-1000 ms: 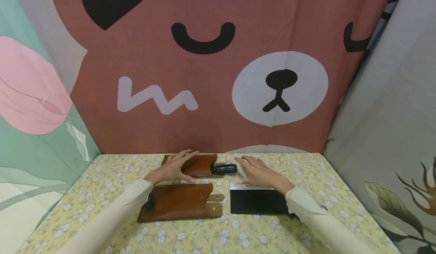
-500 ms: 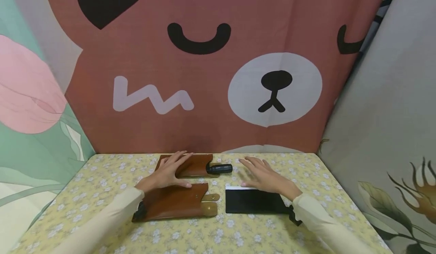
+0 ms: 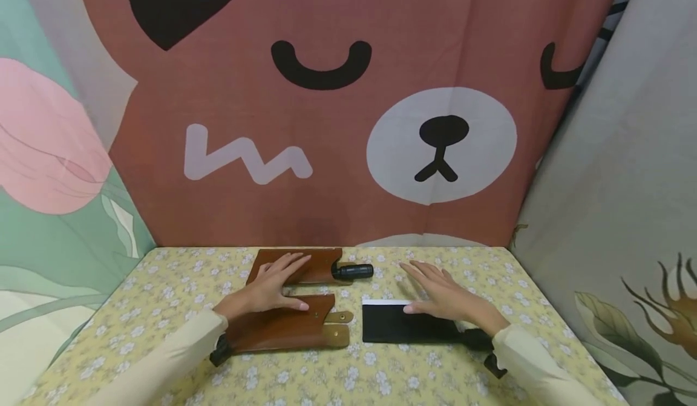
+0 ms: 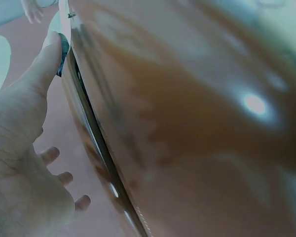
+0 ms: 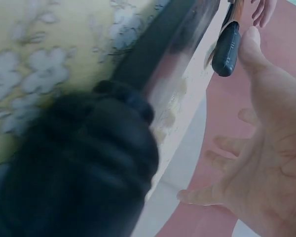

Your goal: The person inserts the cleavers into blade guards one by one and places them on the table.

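White glare on blurry sheath [image 4: 192,128]

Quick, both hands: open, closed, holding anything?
Left hand: open, holding nothing, over the brown sheaths.
Right hand: open, holding nothing, by the black knife.

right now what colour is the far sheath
The far sheath is brown, best seen in the head view.

- Near sheath [image 3: 285,330]: brown; straps [image 3: 336,336] tan.
- Far sheath [image 3: 320,267]: brown; handle [image 3: 356,271] black.
- Cleaver blade [image 3: 405,328]: black, pale edge [image 3: 381,302].
- Counter [image 3: 392,379]: yellow, white flowers.
- Sleeves [image 3: 163,354]: cream.
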